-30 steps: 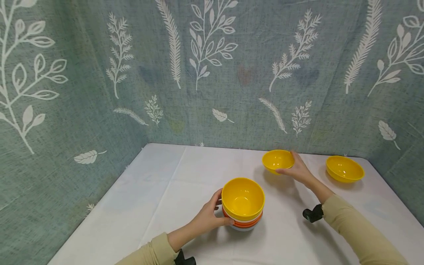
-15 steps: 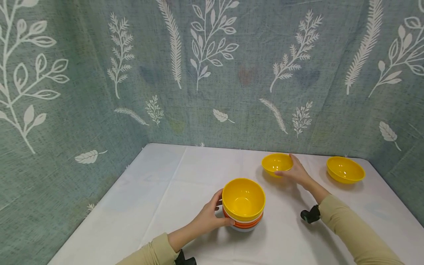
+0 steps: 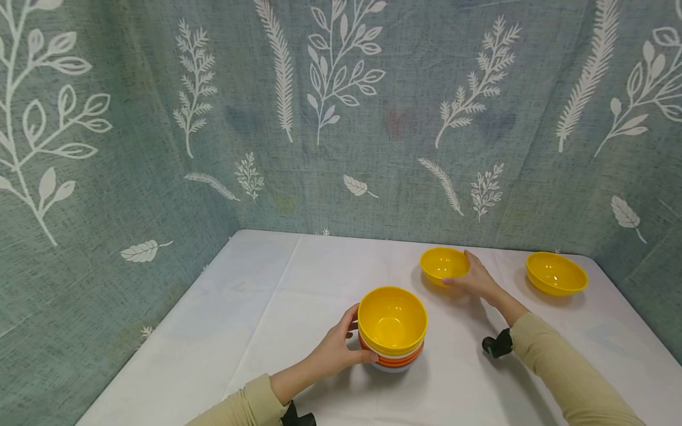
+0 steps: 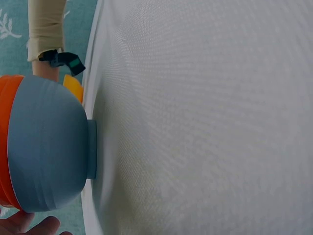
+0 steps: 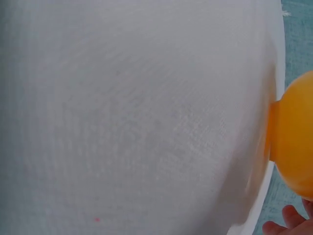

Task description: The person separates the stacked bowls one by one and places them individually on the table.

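A person's right hand (image 3: 476, 277) curls round the near side of a small yellow bowl (image 3: 443, 263) toward the back of a white-clothed table (image 3: 256, 307), thumb at the front rim and fingers wrapped behind. In the right wrist view the bowl's foot (image 5: 274, 132) meets the cloth, so it appears to be sitting on the table, though the blur leaves that uncertain. The left hand (image 3: 337, 350) cups the side of a stack (image 3: 391, 331) nearer the person, thumb hooked low and fingers behind; a yellow bowl tops it, with white and orange rims under that and a grey-blue bowl (image 4: 46, 147) at the bottom, resting on its narrow foot. A third yellow bowl (image 3: 556, 273) sits apart at the far right, untouched.

The risks look modest but real. The stack is tall on a small foot, and a sideways pull from the left hand could tip it or slide the nested bowls askew. The cloth lies loose, with a crease running toward the back, and a dragged bowl could bunch it and jog the others. The right hand holds the small bowl from one side only, and the smooth plastic could slip out and skid toward the backdrop (image 3: 341, 118).
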Demonstrator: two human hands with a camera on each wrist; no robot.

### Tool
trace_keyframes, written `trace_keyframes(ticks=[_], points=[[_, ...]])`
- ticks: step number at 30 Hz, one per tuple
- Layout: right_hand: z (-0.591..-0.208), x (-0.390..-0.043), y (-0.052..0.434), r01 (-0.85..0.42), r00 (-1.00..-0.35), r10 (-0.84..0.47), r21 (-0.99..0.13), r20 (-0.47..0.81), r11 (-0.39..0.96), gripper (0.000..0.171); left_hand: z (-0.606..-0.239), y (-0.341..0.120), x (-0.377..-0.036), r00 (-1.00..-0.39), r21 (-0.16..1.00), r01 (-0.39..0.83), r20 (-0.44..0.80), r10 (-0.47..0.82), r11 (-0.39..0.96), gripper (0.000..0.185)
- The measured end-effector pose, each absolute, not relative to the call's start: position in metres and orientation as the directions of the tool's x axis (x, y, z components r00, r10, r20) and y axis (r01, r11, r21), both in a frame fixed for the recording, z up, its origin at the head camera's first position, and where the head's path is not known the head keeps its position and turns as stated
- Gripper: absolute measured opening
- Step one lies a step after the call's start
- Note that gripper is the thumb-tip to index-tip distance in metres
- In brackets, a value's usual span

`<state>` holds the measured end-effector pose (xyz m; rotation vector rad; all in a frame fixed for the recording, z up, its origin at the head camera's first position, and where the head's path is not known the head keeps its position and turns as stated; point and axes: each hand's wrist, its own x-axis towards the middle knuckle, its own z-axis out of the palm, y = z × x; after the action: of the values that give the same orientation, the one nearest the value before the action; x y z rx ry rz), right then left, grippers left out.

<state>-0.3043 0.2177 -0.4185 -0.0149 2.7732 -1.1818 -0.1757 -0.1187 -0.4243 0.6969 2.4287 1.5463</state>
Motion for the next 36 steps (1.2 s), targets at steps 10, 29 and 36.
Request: trace_keyframes(ticks=[10, 29, 36], points=[[-0.4207, -0.3051, 0.2165, 0.042, -0.989, -0.078, -0.739, -0.128, 0.672, 0.114, -0.4234, -0.1188, -0.1755, -0.877, 0.888, 0.293, 0.103, 0.469, 0.354, 0.092], [-0.4207, -0.3107, 0.2197, 0.054, -0.970, -0.144, -0.755, -0.194, 0.653, 0.117, -0.4245, -0.1182, -0.1759, -0.874, 0.890, 0.292, 0.099, 0.476, 0.351, 0.091], [-0.4207, -0.3108, 0.2163, 0.076, -0.971, -0.124, -0.756, -0.205, 0.651, 0.117, -0.4233, -0.1185, -0.1746, -0.875, 0.896, 0.285, 0.098, 0.473, 0.340, 0.093]])
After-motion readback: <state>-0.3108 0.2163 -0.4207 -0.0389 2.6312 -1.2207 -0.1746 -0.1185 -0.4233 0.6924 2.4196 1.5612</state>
